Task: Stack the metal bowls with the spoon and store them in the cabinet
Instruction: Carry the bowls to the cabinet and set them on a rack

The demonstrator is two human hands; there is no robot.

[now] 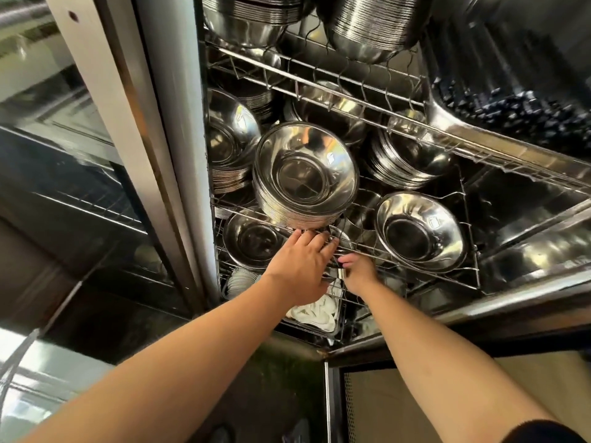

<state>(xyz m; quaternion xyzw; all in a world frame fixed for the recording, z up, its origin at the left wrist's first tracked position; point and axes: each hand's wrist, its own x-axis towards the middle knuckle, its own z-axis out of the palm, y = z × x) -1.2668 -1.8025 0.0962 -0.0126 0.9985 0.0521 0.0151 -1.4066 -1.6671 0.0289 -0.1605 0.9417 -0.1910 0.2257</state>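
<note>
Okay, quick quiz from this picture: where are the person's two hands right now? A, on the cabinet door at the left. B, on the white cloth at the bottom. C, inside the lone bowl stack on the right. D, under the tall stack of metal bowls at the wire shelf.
D: the left hand and right hand both reach up beneath the tall stack of bowls at the front of the wire shelf.

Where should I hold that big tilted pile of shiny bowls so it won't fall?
Probably underneath, from the front: the tall stack of bowls leans with its open side toward you, so its weight sits low. The left hand is already under it; the right hand is beside.
</note>
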